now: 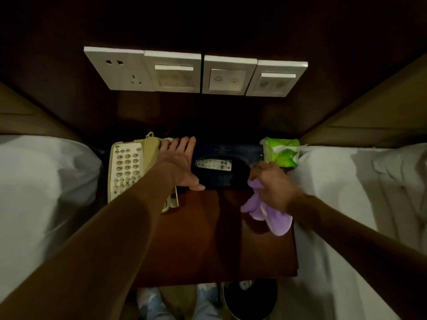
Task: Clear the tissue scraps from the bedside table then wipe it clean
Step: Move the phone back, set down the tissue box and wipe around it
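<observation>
A dark, glossy wooden tabletop stands between 2 beds in a dim room. On the dark wall panel behind it is a row of 4 white plates: 1 socket at the left, then 3 switch panels. The left bed has white bedding.

A beige telephone lies at the tabletop's left edge, its long axis running front to back; its key markings are too small to read. The left hand reaches over the phone's right side, fingers stretched out straight toward the wall and holding nothing, thumb at the near edge of a dark tray. A small pale scrap shows at the fingertips; whether it is tissue cannot be told.

The tray bears faint lettering, unreadable, and holds a remote control lying left to right. The right hand grips a purple cloth, which trails from the fist toward the tabletop's near right edge. A green tissue pack sits at the rear right corner, a white sheet poking out toward the right bed. A dark wastebasket stands on the floor below the near edge.
</observation>
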A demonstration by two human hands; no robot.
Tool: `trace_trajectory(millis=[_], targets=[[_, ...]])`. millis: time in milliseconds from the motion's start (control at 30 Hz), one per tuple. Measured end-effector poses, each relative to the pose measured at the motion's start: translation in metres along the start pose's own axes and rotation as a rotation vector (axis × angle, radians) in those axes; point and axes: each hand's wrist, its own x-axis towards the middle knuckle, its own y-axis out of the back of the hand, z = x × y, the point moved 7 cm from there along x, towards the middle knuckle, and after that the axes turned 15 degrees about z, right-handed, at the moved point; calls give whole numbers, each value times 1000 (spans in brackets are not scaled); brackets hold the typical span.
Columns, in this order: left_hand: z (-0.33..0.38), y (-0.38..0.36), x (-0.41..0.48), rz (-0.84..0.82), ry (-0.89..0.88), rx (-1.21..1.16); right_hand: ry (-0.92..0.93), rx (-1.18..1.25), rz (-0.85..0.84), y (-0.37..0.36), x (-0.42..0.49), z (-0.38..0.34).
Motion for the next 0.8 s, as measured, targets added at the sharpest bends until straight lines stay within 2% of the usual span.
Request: trace_trajectory(millis=[67,167,333,567,667,800], targets=[[-3,2,-1,15,-20,16,-149,84,80,8,4,17],[-12,4,-9,84,-89,5,-342,122,299,16,9,19],[-30,-2,-11,85,-182,-119,-434,-15,266,-4,0,-36],[-35,3,-11,207,-253,-49,-141,219,193,-29,52,-180],[-42,-2,-13,206,-235,-78,-214,291,337,-13,70,-174],[-45,-8,-10,231,-201,-151,-343,277,375,-17,73,-144]])
